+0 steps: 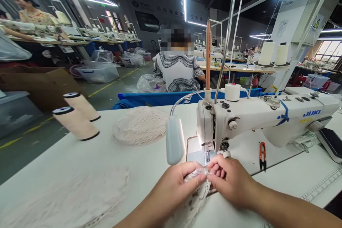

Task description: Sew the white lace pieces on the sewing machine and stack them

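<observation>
Left grip (181,181) and right grip (235,181) pinch a white lace strip (196,203) between them at a sewing machine (253,112).

A rounded, crinkled lace pile (140,125) rests on the smooth surface (107,158); to its right, the soft openwork strip trails below both grips, its long axis slanting down and slightly left.

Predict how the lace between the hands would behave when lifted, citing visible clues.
The lace would probably flop: it bunches between the left hand and right hand and drapes past them. It is likely light, looking thin; its holes might snag.
</observation>
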The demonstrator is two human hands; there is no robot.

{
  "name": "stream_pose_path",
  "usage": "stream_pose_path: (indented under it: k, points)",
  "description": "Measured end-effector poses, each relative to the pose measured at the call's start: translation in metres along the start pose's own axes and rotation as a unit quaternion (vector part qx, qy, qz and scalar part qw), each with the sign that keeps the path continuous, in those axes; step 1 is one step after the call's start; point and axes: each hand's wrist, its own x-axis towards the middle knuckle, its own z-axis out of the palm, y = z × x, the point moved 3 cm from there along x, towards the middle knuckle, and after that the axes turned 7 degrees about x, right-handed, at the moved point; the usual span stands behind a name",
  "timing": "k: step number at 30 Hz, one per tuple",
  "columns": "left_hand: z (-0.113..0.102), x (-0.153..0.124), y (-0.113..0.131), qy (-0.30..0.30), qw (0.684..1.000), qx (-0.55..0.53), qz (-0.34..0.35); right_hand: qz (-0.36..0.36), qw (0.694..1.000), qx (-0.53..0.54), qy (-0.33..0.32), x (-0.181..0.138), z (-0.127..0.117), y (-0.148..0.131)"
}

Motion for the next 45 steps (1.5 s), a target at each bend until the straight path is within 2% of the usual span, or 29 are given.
stream_pose_path:
  k: [4, 9, 14, 18, 21, 26, 29, 31, 33, 36, 38, 41, 45]
  points:
    - [0.006, -0.001, -0.007, 0.019, 1.0, 0.009, 0.023, -0.002, 1.0, 0.023, 0.005, 0.002, -0.001, -0.003]
    - [0.009, -0.002, -0.008, 0.034, 0.999, 0.006, 0.028, -0.046, 0.999, -0.008, 0.013, 0.004, 0.0, -0.006]
    - [0.009, 0.0, -0.004, 0.0, 0.999, -0.028, 0.046, -0.065, 0.998, -0.012, 0.015, 0.003, 0.001, -0.005]
    - [0.007, -0.002, 0.0, 0.014, 1.0, 0.009, 0.025, -0.063, 0.998, -0.026, 0.009, 0.003, 0.001, -0.005]
    - [0.007, -0.002, 0.005, 0.026, 0.998, 0.042, 0.035, -0.068, 0.997, -0.046, 0.012, 0.004, 0.0, -0.005]
    - [0.013, 0.003, 0.004, 0.092, 0.975, 0.184, 0.082, -0.047, 0.987, -0.148, 0.027, 0.006, 0.001, -0.005]
    - [0.016, 0.0, 0.0, 0.176, 0.954, 0.223, 0.091, -0.037, 0.981, -0.186, 0.043, 0.007, 0.001, -0.004]
    - [0.016, -0.004, 0.002, 0.243, 0.931, 0.243, 0.12, -0.038, 0.979, -0.195, 0.051, 0.007, 0.002, -0.004]
    - [0.017, -0.007, 0.006, 0.272, 0.908, 0.274, 0.165, -0.047, 0.976, -0.204, 0.056, 0.007, 0.002, -0.002]
    - [0.019, -0.008, 0.013, 0.246, 0.883, 0.32, 0.242, -0.074, 0.971, -0.221, 0.051, 0.006, 0.003, 0.001]
    - [0.019, -0.008, 0.015, 0.22, 0.876, 0.328, 0.276, -0.099, 0.966, -0.237, 0.042, 0.004, 0.002, 0.004]
    - [0.02, -0.01, 0.011, 0.207, 0.877, 0.324, 0.286, -0.153, 0.948, -0.277, 0.023, 0.0, 0.001, 0.006]
    - [0.021, -0.015, 0.001, 0.219, 0.876, 0.306, 0.301, -0.202, 0.922, -0.33, 0.022, -0.006, -0.001, 0.007]
